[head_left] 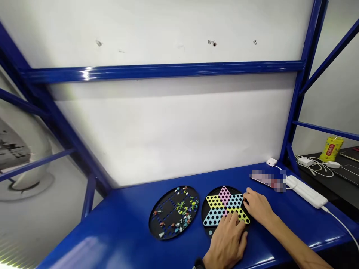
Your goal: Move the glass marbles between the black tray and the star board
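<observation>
A round black board with a star of pink, yellow and blue dotted points (221, 205) lies on the blue shelf (126, 228). My left hand (228, 241) lies flat on its near edge, fingers stretched out. My right hand (258, 207) rests at the board's right rim, fingers curled against the edge; I cannot make out anything in them. To the left sits a second round black tray (174, 212) holding several small coloured pieces.
A white power strip (307, 192) with cable lies at the right of the shelf, beside a blurred flat object (267, 180). Blue frame posts (297, 101) rise at right. A yellow can (331, 148) and chargers (314, 162) sit on a dark table beyond.
</observation>
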The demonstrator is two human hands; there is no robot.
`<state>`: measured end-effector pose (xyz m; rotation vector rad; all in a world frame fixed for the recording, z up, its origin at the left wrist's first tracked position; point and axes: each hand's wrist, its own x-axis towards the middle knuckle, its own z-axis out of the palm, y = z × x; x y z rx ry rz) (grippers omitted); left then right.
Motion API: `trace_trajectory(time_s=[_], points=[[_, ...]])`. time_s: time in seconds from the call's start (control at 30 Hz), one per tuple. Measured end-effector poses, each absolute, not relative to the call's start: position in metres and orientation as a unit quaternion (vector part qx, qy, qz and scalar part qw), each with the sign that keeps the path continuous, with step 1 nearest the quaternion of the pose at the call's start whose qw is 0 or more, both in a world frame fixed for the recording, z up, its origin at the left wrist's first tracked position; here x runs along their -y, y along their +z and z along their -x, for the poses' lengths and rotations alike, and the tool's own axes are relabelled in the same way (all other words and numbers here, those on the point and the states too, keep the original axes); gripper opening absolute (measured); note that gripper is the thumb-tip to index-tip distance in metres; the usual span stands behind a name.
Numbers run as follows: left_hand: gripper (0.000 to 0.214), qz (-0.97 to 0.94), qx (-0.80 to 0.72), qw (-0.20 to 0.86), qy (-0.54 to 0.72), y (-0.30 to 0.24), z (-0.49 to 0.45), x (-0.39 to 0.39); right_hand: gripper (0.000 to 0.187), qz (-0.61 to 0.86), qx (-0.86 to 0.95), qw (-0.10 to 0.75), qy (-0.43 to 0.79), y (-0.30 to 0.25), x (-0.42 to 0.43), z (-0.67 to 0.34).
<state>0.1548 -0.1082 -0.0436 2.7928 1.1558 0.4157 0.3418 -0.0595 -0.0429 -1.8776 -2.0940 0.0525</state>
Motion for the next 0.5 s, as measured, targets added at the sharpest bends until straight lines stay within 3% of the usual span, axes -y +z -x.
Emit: trace_trajectory(time_s=[0.5], points=[[0.023, -0.916, -0.387, 0.029, 0.101, -0.0441, -0.1600, 0.1089, 0.031, 0.664, 0.746, 0.052, -0.010, -0.0353, 0.0614, -0.3313]])
